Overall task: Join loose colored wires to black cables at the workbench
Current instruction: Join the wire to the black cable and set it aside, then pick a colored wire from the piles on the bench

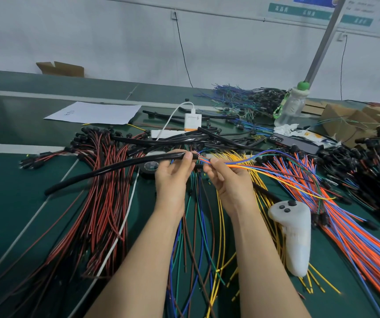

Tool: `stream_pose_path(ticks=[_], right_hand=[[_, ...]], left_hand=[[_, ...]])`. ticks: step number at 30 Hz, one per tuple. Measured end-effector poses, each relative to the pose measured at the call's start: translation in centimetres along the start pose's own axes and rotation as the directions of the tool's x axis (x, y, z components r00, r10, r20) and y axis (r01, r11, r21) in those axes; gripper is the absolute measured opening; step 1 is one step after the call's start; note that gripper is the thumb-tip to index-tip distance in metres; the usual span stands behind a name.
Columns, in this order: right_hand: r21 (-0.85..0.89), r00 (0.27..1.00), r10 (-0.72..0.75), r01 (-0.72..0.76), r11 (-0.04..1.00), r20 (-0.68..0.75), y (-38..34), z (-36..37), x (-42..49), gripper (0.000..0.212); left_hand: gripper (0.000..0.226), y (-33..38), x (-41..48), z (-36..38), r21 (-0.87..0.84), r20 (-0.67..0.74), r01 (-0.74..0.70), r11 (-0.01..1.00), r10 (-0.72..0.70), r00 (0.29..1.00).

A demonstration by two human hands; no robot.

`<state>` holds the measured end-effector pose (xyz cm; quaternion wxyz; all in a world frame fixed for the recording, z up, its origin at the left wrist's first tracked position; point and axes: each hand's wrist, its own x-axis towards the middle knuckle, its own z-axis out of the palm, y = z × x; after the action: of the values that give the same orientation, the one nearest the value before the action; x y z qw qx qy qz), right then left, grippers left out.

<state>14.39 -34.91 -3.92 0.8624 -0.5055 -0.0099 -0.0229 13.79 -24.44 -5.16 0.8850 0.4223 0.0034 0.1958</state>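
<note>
Head cam: left hand (173,175) is curled round the black cable (115,167) end, with the cable trailing off to 8 o'clock. Right hand (228,180) pinches the colored wires (253,168) right at the cable's 3 o'clock, lined up end to end with it

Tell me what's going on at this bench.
A person is working on a green bench covered in wire piles. The left hand grips a black cable near its end. The right hand pinches a bunch of colored wires that meet that cable end in the gap between the hands. The wires trail off to the right. A white controller lies beside the right forearm. Whether the wires are joined yet cannot be told.
</note>
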Motion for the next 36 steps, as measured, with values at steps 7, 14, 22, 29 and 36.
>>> stream_pose_path(ticks=[7, 14, 22, 29, 36], right_hand=[[-0.069, 1.0, -0.015, 0.015, 0.998, 0.006, 0.17, -0.12, 0.04, 0.035], [-0.096, 0.998, 0.02, -0.013, 0.995, 0.062, 0.07, -0.47, 0.09, 0.053], [-0.021, 0.997, 0.08, -0.08, 0.997, 0.006, 0.1, -0.32, 0.25, 0.024], [-0.029, 0.998, 0.066, -0.066, 0.997, 0.006, 0.31, -0.27, 0.28, 0.035], [-0.003, 0.999, 0.047, -0.047, 0.999, -0.022, 0.22, -0.2, 0.23, 0.016]], left_hand=[[0.008, -0.05, -0.05, 0.09, 0.158, -0.045, -0.077, 0.984, 0.085, 0.995], [0.006, -0.18, 0.37, -0.34, 0.12, -0.052, -0.004, 0.993, 0.01, 0.999], [0.006, -0.12, 0.36, -0.38, 0.097, 0.008, -0.007, 0.995, 0.006, 1.0], [0.008, -0.09, -0.03, -0.06, 0.074, -0.033, -0.029, 0.997, 0.032, 0.999], [0.009, -0.24, 0.08, -0.2, 0.124, 0.048, 0.004, 0.992, -0.01, 0.999]])
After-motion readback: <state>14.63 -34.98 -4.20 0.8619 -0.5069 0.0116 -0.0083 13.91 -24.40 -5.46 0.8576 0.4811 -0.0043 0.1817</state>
